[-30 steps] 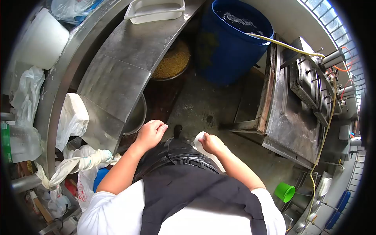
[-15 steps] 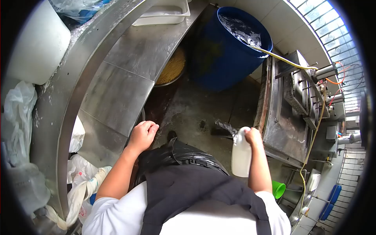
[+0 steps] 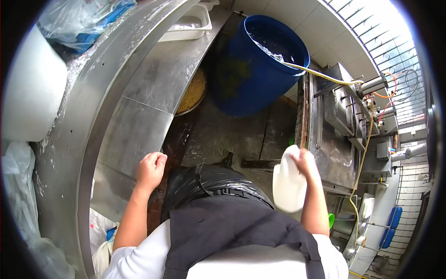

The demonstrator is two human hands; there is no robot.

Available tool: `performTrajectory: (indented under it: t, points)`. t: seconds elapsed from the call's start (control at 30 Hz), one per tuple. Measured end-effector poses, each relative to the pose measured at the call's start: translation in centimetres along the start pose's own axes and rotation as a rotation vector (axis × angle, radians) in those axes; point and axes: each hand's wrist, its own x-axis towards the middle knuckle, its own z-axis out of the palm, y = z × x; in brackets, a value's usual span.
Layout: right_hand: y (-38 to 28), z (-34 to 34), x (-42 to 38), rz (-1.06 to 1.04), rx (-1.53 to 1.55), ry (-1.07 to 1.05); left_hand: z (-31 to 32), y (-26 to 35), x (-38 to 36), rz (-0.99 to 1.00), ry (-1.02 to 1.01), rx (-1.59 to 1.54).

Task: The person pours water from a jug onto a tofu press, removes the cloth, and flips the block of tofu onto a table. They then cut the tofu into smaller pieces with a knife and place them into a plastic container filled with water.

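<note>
My right hand (image 3: 304, 162) grips the handle of a white plastic jug (image 3: 289, 183), held tilted at the right of my apron. Its inside is turned away from me, so what it holds is hidden. My left hand (image 3: 151, 170) is curled into a loose fist beside the steel counter (image 3: 134, 121), with nothing showing in it. Ahead stands a large blue barrel (image 3: 237, 79) of water, with a yellow hose (image 3: 325, 76) running over its rim. Below me is the dark wet floor (image 3: 232, 139).
A basin of yellow grains (image 3: 193, 93) sits low beside the counter. A white tray (image 3: 188, 32) lies on the counter's far end. Steel machinery (image 3: 341, 104) stands along the right wall. A white tub (image 3: 30, 88) and plastic bags (image 3: 18, 181) are at the left.
Water was splashing from the jug's mouth; none shows falling now. The jug has tipped differently in my right hand. My left hand has shifted left, and my view has turned slightly.
</note>
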Motion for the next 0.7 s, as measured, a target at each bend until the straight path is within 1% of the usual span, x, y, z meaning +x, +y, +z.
performTrajectory:
  t: [0.03, 0.07, 0.1, 0.13, 0.17, 0.2, 0.23, 0.27, 0.3, 0.33, 0.37, 0.4, 0.43, 0.47, 0.53, 0.6, 0.63, 0.67, 0.7]
  points:
    - [-2.2, -2.7, 1.3, 0.025, 0.031, 0.089, 0.3, 0.4, 0.0, 0.0, -0.019, 0.003]
    - [-3.9, -5.0, 2.6, -0.048, 0.036, 0.243, 0.5, 0.7, 0.0, -0.001, -0.037, 0.006]
    - [-5.8, -7.9, 3.9, -0.057, 0.106, 0.302, 0.8, 0.8, 0.0, -0.013, -0.051, 0.002]
    - [-5.8, -8.9, 5.9, -0.248, 0.212, 0.546, 1.0, 1.0, 0.2, -0.012, -0.054, 0.007]
    - [-7.2, -10.4, 7.3, -0.285, 0.349, 0.7, 1.3, 1.2, 0.4, -0.003, -0.056, 0.019]
    - [-8.8, -12.0, 8.5, -0.263, 0.422, 0.787, 1.6, 1.4, 0.7, 0.007, -0.058, 0.03]
    - [-9.1, -12.7, 10.6, -0.28, 0.397, 0.872, 1.9, 1.5, 0.9, -0.011, -0.032, 0.019]
    - [-9.6, -13.7, 12.8, -0.257, 0.341, 0.842, 2.1, 2.0, 1.2, -0.01, -0.036, 0.025]
    - [-10.0, -14.5, 15.5, -0.278, 0.349, 0.796, 2.1, 2.7, 1.7, -0.04, 0.002, 0.026]
    - [-9.1, -14.1, 19.3, -0.371, 0.261, 0.824, 2.4, 3.3, 2.2, -0.07, 0.043, 0.027]
    - [-8.5, -13.7, 23.0, -0.373, 0.224, 0.816, 2.9, 3.2, 2.6, -0.078, 0.063, 0.032]
    - [-8.6, -13.2, 26.8, -0.447, 0.203, 0.891, 3.4, 3.2, 3.1, -0.079, 0.065, 0.039]
    - [-9.1, -13.0, 30.0, -0.483, 0.195, 0.928, 3.9, 3.4, 3.6, -0.048, 0.111, 0.071]
    - [-9.2, -12.5, 33.3, -0.479, 0.167, 0.881, 4.4, 3.8, 4.0, -0.019, 0.159, 0.105]
    - [-9.6, -10.9, 40.0, -0.384, -0.015, 0.667, 5.1, 5.5, 5.2, -0.052, 0.171, 0.125]
    - [-9.5, -8.5, 45.5, -0.358, -0.273, 0.503, 6.2, 6.8, 6.2, -0.143, 0.184, 0.142]
    - [-9.5, -8.0, 48.2, -0.389, -0.482, 0.319, 6.7, 7.9, 6.9, -0.192, 0.175, 0.13]
    - [-6.8, -2.6, 54.4, -0.235, -0.062, 0.268, 7.2, 8.7, 7.4, -0.195, 0.193, 0.158]
    - [-10.9, -7.4, 51.1, -0.384, -0.603, -0.06, 7.7, 8.9, 7.9, -0.173, 0.199, 0.176]
